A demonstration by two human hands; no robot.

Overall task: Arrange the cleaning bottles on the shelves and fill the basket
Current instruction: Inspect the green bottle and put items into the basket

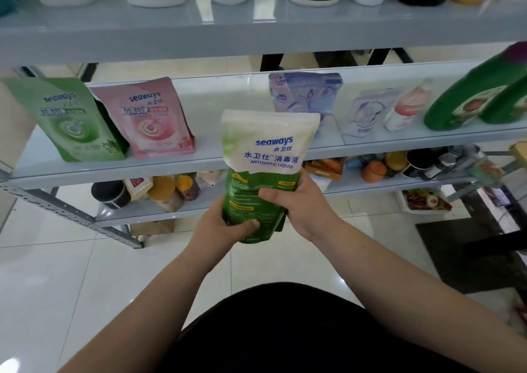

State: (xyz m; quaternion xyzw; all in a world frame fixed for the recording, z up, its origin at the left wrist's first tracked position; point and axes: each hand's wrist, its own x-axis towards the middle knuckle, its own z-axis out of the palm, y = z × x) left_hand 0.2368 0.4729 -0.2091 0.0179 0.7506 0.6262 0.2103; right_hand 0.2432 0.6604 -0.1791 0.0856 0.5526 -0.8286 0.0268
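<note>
I hold the green soap pouch (265, 155) up in front of the middle shelf (208, 113), my left hand (225, 225) and right hand (303, 204) both wrapped round its bottom so it can't flop

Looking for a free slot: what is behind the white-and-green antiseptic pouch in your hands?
Bare glossy grey shelf shows around it, between a pink soft pouch and a blue-and-white pouch whose lower left corner it covers. The shelf directly behind it is hidden.
</note>
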